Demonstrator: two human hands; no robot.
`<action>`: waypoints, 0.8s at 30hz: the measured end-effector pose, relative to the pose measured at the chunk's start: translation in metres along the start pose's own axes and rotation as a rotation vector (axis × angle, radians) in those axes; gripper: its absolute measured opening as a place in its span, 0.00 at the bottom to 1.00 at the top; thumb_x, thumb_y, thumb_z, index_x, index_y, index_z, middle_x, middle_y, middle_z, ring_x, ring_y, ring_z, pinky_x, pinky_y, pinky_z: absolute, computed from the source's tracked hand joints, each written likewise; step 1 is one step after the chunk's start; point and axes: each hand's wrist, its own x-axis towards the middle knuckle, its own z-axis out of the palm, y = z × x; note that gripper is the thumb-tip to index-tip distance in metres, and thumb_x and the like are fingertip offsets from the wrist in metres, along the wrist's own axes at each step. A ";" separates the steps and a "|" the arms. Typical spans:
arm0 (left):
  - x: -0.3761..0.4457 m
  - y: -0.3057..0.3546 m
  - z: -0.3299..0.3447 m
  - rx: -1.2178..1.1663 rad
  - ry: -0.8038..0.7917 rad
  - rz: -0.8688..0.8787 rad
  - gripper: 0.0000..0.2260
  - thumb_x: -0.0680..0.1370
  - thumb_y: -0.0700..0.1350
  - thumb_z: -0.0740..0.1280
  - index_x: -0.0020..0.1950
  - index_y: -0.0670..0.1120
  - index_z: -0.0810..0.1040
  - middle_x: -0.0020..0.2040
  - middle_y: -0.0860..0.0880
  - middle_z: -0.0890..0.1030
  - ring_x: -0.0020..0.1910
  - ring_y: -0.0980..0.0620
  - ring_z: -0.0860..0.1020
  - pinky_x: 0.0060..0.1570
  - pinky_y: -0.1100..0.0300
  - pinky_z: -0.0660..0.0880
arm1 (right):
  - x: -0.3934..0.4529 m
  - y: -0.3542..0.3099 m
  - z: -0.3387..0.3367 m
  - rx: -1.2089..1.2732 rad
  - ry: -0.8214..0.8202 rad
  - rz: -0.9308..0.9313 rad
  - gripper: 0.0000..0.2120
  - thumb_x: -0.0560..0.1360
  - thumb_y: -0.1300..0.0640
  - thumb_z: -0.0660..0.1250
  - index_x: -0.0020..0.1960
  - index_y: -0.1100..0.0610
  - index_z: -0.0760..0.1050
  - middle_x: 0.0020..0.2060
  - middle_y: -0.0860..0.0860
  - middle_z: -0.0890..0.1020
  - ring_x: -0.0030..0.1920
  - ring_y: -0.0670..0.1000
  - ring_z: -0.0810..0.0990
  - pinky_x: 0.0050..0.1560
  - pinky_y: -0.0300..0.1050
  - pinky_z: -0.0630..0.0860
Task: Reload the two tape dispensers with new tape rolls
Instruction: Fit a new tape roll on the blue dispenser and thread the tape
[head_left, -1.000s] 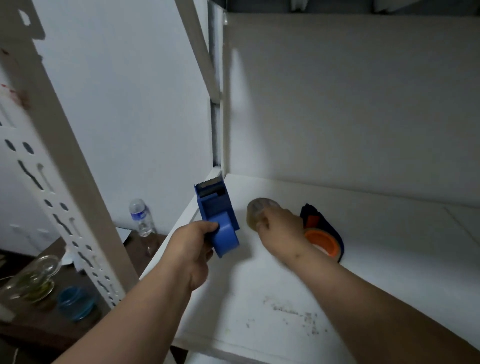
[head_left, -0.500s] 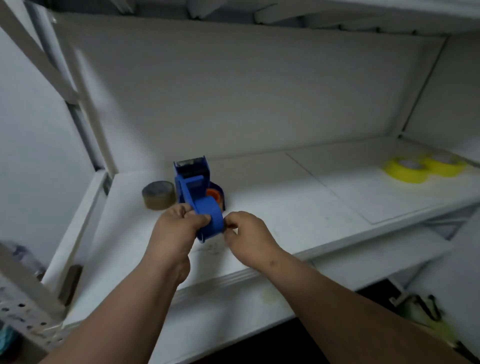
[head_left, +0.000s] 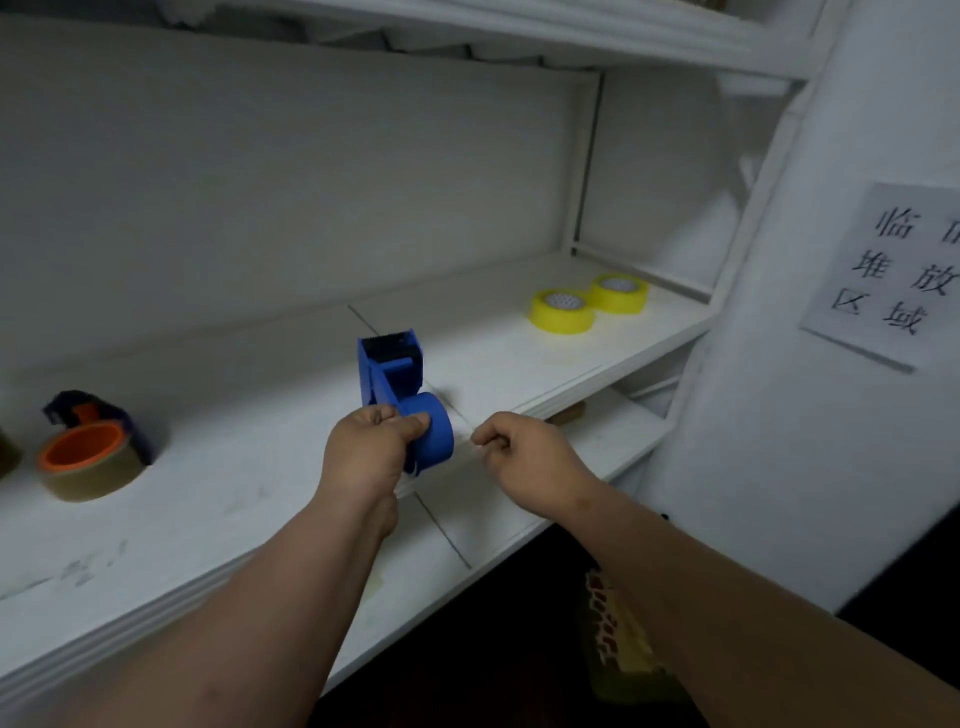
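My left hand (head_left: 363, 457) grips a blue tape dispenser (head_left: 395, 384) by its round hub and holds it just above the white shelf (head_left: 260, 493), cutter end pointing away from me. No tape roll shows on its hub. My right hand (head_left: 524, 462) hovers a little to its right with fingers curled, and nothing is visible in it. A second, dark dispenser (head_left: 88, 452) with an orange core and a brownish roll lies on the shelf at the left. Two yellow tape rolls (head_left: 561, 312) (head_left: 621, 293) lie side by side at the shelf's right end.
Part of a brown roll (head_left: 8, 452) shows at the far left edge. Another shelf board (head_left: 519, 31) runs overhead. A white wall with a paper sign (head_left: 893, 270) closes off the right side. A lower shelf (head_left: 597, 447) lies beneath.
My right hand set a brown roll down, touched the blue dispenser, then drew away to the right. The view swung right, bringing the yellow rolls closer.
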 end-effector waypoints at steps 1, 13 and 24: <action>0.003 -0.001 0.020 -0.013 -0.008 -0.011 0.21 0.74 0.36 0.71 0.30 0.49 0.61 0.27 0.50 0.64 0.26 0.53 0.61 0.31 0.59 0.61 | 0.003 0.014 -0.019 -0.023 0.016 0.010 0.09 0.75 0.60 0.61 0.50 0.53 0.78 0.40 0.47 0.78 0.42 0.48 0.77 0.40 0.33 0.70; 0.100 -0.011 0.131 -0.050 0.036 -0.067 0.19 0.75 0.36 0.71 0.31 0.48 0.64 0.29 0.50 0.67 0.26 0.53 0.64 0.32 0.61 0.65 | 0.105 0.116 -0.084 -0.110 0.024 0.056 0.08 0.74 0.61 0.63 0.50 0.58 0.78 0.41 0.53 0.80 0.43 0.52 0.78 0.44 0.41 0.73; 0.229 -0.003 0.169 -0.049 0.029 -0.115 0.21 0.75 0.36 0.71 0.31 0.48 0.62 0.30 0.48 0.64 0.27 0.52 0.62 0.33 0.59 0.63 | 0.248 0.163 -0.115 -0.490 0.013 0.130 0.16 0.75 0.55 0.61 0.62 0.52 0.72 0.61 0.53 0.75 0.63 0.55 0.72 0.63 0.52 0.68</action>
